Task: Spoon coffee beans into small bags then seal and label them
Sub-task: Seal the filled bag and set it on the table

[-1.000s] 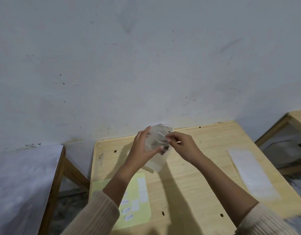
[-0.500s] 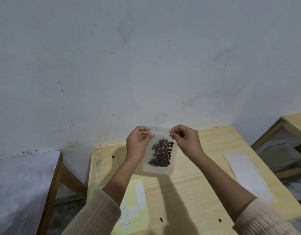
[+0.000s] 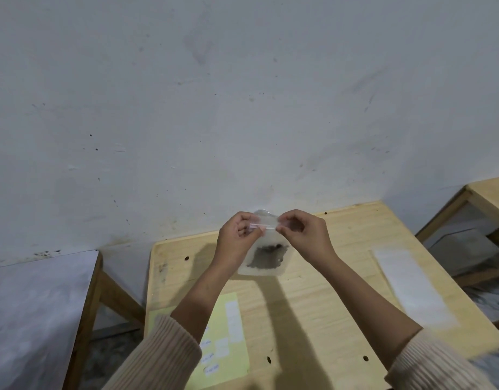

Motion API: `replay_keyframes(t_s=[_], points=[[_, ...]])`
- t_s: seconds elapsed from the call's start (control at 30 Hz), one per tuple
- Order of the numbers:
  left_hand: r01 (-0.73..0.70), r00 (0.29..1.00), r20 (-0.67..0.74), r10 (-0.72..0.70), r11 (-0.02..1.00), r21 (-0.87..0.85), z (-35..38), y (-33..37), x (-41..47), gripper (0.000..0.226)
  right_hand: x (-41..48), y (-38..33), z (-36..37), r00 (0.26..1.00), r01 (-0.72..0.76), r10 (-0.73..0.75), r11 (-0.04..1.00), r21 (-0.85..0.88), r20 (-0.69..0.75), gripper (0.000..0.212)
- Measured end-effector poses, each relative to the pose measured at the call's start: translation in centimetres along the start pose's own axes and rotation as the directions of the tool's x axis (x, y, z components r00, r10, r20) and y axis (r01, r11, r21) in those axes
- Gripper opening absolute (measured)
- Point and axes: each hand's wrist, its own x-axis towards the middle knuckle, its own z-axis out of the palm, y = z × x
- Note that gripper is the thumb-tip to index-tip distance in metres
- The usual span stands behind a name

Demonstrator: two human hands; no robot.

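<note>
both hands [image 3: 271, 235] on the bag [image 3: 263, 257] top, above the table [image 3: 341, 277]

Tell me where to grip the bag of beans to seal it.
Pinch the top strip of the bag at both ends, coming in from left and right. It hangs upright with the coffee beans sunk to the bottom, leaving that strip flat and empty; the left hand and right hand pinch it there.

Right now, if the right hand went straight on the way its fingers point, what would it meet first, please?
The right hand pinches the coffee bean bag, pointing at the left hand; it would probably meet that hand's fingertips first.
</note>
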Motion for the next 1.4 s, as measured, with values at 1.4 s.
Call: replay_keyframes(t_s=[1.4], points=[[0.360, 0.933, -0.072, -0.353, 0.921, 0.148, 9.8, -13.2, -3.7, 0.026, -2.3, 15.6, -6.1, 0.900, -0.404, 0.416, 0.908, -0.108, 0.132, 0.024]])
